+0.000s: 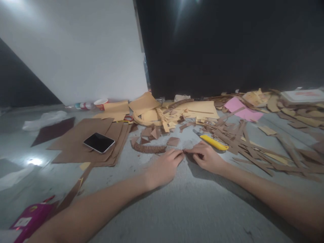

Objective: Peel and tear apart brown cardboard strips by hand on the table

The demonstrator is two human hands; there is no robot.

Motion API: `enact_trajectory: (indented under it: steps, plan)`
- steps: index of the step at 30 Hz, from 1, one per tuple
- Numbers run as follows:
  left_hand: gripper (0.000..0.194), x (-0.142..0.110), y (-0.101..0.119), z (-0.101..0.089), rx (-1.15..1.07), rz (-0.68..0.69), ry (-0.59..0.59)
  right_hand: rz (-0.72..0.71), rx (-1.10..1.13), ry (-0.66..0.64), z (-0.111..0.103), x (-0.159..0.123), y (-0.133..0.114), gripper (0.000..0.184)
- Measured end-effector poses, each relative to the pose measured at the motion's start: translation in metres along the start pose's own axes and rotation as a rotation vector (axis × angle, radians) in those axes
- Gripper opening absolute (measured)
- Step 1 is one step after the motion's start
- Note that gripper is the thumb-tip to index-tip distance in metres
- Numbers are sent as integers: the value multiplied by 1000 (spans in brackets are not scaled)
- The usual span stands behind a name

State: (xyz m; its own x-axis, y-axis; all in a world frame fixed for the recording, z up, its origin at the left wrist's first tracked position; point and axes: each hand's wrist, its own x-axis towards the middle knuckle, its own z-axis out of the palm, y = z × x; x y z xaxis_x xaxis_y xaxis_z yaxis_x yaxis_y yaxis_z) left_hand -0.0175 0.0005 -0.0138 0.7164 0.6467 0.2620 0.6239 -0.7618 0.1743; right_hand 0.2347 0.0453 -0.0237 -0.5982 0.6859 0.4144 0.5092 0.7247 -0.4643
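My left hand and my right hand meet low over the grey surface, fingertips pinched close together. Between them shows a small brown piece, mostly hidden by the fingers. Just left of my left hand lies a curved, ridged brown strip. A flat brown scrap rests beyond the fingertips. Past my right hand is a yellow utility knife, its blade pointing away to the left.
At left, a phone lies on stacked brown sheets. Cut brown strips spread at right near a pink sheet. Tan sheets and a paper cup stand behind. A purple object is near left.
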Motion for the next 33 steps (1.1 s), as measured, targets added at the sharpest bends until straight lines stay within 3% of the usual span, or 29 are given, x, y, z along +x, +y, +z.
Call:
enact_trajectory:
  steps: [10,33]
  plan:
    - [59,-1,1,-1,-43,-45,-12,-78,-2,11,-1,0,1,39]
    - [54,1,1,-3,74,8,-83,-114,-45,-17,0,0,2,35]
